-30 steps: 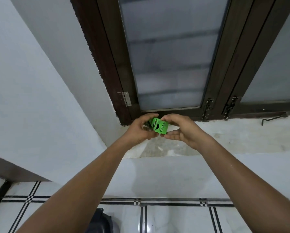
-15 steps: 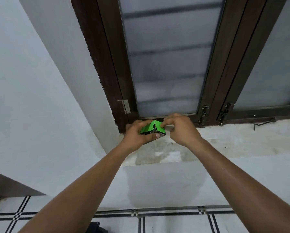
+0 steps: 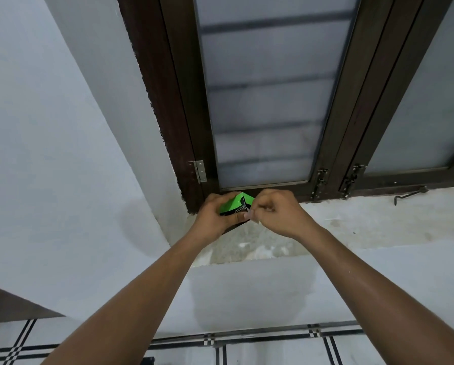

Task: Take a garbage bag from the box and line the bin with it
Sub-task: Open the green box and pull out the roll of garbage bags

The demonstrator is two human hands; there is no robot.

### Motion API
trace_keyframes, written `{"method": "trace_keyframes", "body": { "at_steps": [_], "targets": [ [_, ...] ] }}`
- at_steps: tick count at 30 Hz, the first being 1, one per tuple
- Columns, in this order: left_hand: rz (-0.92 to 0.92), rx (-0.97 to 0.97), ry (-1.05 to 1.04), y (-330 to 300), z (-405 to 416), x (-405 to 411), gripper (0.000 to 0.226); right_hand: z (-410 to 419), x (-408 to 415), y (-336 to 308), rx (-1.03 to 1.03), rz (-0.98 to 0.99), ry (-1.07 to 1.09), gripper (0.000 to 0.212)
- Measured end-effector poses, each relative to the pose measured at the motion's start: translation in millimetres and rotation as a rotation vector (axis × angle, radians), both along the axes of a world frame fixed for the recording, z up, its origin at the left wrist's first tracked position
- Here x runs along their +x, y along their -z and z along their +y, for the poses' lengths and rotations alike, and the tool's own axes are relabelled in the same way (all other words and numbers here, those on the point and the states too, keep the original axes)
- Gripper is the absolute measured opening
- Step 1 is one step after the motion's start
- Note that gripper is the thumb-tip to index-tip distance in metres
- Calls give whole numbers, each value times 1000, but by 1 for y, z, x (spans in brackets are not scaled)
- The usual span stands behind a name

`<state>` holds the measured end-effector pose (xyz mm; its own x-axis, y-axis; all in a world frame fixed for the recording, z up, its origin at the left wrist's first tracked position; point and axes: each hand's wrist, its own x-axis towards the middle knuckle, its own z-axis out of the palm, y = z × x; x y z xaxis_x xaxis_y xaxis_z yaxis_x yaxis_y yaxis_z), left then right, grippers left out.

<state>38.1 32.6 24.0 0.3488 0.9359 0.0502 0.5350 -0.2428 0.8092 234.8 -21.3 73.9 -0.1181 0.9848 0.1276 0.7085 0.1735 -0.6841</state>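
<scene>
Box (image 3: 233, 204), small, bright green with black trim, sits clamped in my left hand (image 3: 215, 219); right hand (image 3: 275, 212) pinches its end flap, above the sill's left corner.

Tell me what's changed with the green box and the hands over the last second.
The green box has been turned in the left hand, so its printed face no longer shows. The right hand shifted from steadying the box's side to pinching at its end, fingers curled. The bin has dropped out of view at the bottom. Both hands stay on the box, above the window sill.
</scene>
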Motion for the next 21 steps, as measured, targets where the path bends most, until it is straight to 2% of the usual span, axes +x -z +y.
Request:
{"method": "trace_keyframes", "body": {
  "at_steps": [4, 8, 12, 15, 18, 21],
  "targets": [
    [15, 26, 4, -2, -1, -3, 66, 4, -2, -4, -124, 207, 86, 19],
    [58, 54, 39, -8, -1, -4, 68, 12, -4, 0, -132, 174, 149, 6],
    [119, 68, 52, -14, 5, -4, 71, 17, 1, 3, -178, 193, 180, 26],
    [146, 72, 57, -14, 5, -3, 75, 18, 1, 7, -109, 132, 230, 29],
    [144, 89, 22, -17, 3, 1, 76, 17, -3, 14, 20, 76, 283, 23],
    [273, 161, -2, -25, -1, 8, 75, 16, -5, 21, 134, 97, 374, 11]
  ]
}}
